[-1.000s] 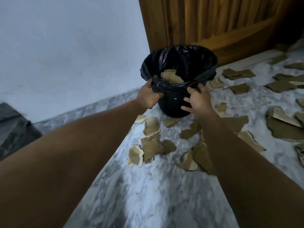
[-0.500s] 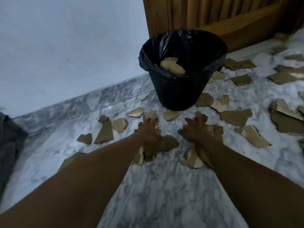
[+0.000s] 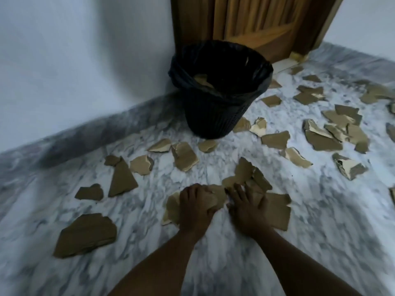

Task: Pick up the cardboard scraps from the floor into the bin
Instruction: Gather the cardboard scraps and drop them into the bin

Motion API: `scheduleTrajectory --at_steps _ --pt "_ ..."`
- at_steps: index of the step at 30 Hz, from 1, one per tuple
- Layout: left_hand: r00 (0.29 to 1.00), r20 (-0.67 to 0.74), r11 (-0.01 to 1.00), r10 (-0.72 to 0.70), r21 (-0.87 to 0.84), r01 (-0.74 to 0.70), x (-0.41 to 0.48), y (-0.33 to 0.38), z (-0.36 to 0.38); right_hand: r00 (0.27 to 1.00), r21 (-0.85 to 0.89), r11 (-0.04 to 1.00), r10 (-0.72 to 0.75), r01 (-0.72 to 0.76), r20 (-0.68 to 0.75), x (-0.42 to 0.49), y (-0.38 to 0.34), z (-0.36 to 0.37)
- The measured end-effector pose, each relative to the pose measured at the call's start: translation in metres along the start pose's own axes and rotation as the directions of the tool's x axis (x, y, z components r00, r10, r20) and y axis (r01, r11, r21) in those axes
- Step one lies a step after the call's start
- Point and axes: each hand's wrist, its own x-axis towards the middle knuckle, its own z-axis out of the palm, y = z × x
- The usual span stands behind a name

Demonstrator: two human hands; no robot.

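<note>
A black mesh bin [image 3: 213,116] with a black liner stands on the marble floor by the wall corner, with a cardboard scrap [image 3: 202,80] inside. Torn brown cardboard scraps lie all over the floor. Both hands are down on a small heap of scraps [image 3: 245,171] in front of the bin. My left hand [image 3: 195,208] curls its fingers over a scrap at the heap's left side. To its right, my right hand [image 3: 245,210] lies with fingers spread on a wide flat piece [image 3: 280,210]. The picture is blurred, so the finger detail is unclear.
A large scrap [image 3: 85,233] lies at the near left, and a triangular one [image 3: 121,180] sits beyond it. Several more scraps [image 3: 324,137] are spread to the right. A wooden door [image 3: 256,18] stands behind the bin, with a white wall [image 3: 85,60] to the left.
Both hands let go of the bin rim, dropped to the floor and drew back onto the heap of scraps. The view pulled back from the bin.
</note>
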Motion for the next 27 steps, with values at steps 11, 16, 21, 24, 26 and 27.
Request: scheduleTrajectory --at_steps 11,16,21,24,26,27 --pt "0.860 0.183 0.606 -0.477 -0.640 0.472 0.017 0.004 -0.049 0.916 0.502 0.863 0.159 0.053 -0.369 -0.033 -0.045 -0.027" --pt "0.713 0.310 0.348 -0.629 -0.708 0.615 0.033 0.002 -0.060 0.923 0.745 0.662 0.234 0.078 -0.305 -0.009 -0.078 -0.036" --pt "0.632 0.527 -0.034 -0.568 -0.782 0.622 0.041 -0.006 -0.066 0.902 0.867 0.486 0.316 0.111 -0.293 0.017 -0.095 -0.046" --pt "0.658 0.647 -0.112 -0.385 -0.740 0.663 0.038 -0.019 -0.071 0.910 0.946 0.308 0.354 0.104 -0.216 0.017 -0.096 -0.056" --pt "0.684 0.665 -0.068 -0.299 -0.730 0.680 0.031 -0.027 -0.075 0.909 0.980 0.158 0.379 0.120 -0.172 0.017 -0.102 -0.061" --pt "0.705 0.661 -0.048 -0.257 -0.737 0.674 0.028 -0.030 -0.077 0.906 0.984 0.136 0.394 0.111 -0.156 0.016 -0.106 -0.062"
